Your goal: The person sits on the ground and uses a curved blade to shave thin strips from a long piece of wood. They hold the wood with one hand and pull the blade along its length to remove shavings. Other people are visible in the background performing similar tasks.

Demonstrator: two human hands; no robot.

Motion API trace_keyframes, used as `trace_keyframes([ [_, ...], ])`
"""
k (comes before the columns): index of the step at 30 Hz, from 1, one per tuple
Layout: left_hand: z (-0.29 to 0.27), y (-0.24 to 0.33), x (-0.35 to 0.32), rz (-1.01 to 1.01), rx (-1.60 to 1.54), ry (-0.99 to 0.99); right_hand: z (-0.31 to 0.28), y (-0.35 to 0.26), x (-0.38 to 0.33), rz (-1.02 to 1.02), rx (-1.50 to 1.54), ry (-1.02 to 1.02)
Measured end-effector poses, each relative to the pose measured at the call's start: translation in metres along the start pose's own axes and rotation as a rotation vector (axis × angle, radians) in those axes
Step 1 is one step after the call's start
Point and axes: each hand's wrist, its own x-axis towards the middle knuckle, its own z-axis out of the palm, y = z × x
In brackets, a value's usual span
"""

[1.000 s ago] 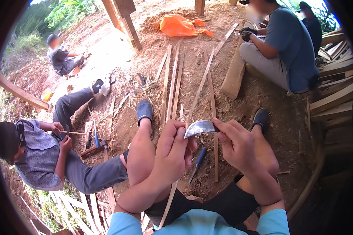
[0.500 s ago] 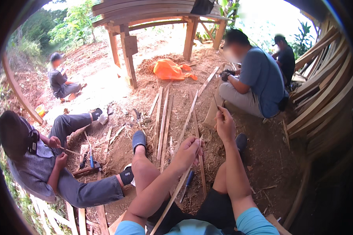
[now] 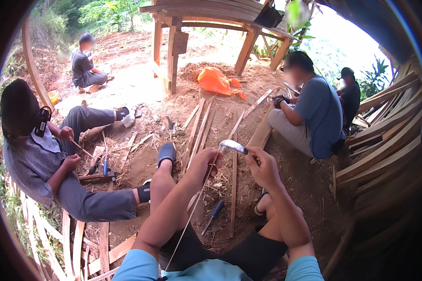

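My left hand (image 3: 204,165) is closed around a long, thin wooden strip (image 3: 188,220), which runs down past my left forearm to my lap. Its upper end comes out above my fingers. In my right hand (image 3: 263,167) is a small curved knife (image 3: 233,145), gripped close to its base. The shiny blade bends leftward and its tip lies at or very near the strip's upper end; I cannot tell if they touch. My fingers hide most of the knife's handle. On the dirt between my legs lies a blue-handled tool (image 3: 214,215).
Long wooden slats (image 3: 234,187) lie before me. A seated person (image 3: 47,150) at left holds a thin stick, with a hammer (image 3: 109,174) nearby. Another person (image 3: 314,107) sits at right, beside stacked curved boards (image 3: 384,145). An orange sheet (image 3: 215,82) lies under a wooden frame (image 3: 175,51).
My right hand has come lower and turned, bringing the curved blade across to the strip's upper end. My left hand has moved slightly left and up. The view has shifted.
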Motion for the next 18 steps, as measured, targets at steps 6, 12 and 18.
trace_keyframes([
  [6,0.014,0.007,-0.006,-0.055,0.033,-0.090,-0.012,-0.011,-0.012,-0.088,-0.051,0.010],
  [12,0.021,0.015,-0.015,-0.034,-0.062,-0.112,-0.024,-0.018,-0.020,-0.019,-0.048,-0.133],
  [18,0.018,0.017,-0.018,-0.036,-0.011,-0.112,-0.029,-0.023,-0.017,-0.053,-0.072,-0.203],
])
